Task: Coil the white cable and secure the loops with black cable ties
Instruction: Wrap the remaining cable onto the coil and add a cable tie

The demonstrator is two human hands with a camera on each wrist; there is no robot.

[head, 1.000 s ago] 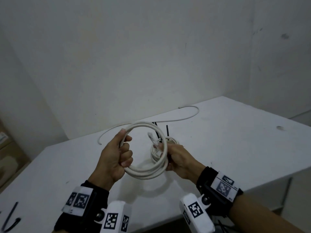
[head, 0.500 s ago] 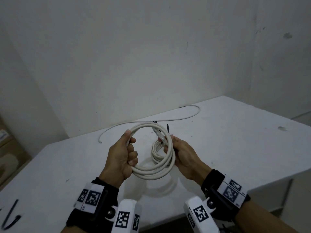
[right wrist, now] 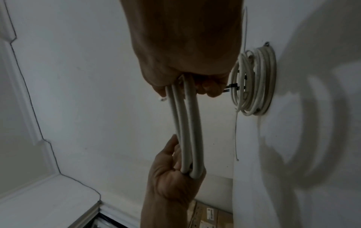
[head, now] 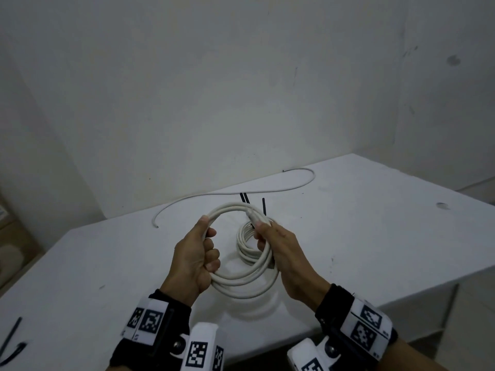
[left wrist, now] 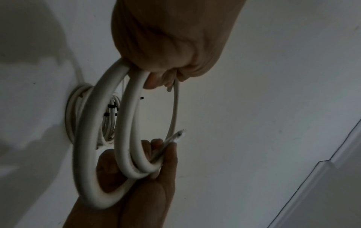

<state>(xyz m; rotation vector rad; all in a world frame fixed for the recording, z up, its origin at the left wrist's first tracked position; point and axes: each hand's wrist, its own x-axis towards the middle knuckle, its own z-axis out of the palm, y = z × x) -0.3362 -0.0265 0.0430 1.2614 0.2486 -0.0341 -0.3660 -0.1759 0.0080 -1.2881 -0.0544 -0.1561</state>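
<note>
A coil of white cable (head: 241,283) with several loops hangs in the air above the white table (head: 375,236). My left hand (head: 210,245) grips the coil's left side in a fist. On the right side my right hand (head: 261,236) holds the loops and pinches the cable's plug end (head: 251,216) against them under the thumb. The left wrist view shows the loops (left wrist: 86,138) running from my left hand (left wrist: 171,46) down to my right hand (left wrist: 136,185), which holds the plug end (left wrist: 175,135). Loose black cable ties (head: 244,197) lie on the table behind the coil.
A second white coil (head: 245,236), bound with black ties (right wrist: 234,85), lies on the table under my hands. A thin loose cable (head: 214,195) runs along the back of the table near the wall. More black ties (head: 10,341) lie at the near left edge.
My right hand has slid up the coil's right side from the lower part to the plug end, which stuck out free before and is now pinched against the loops. The left hand keeps its grip.
</note>
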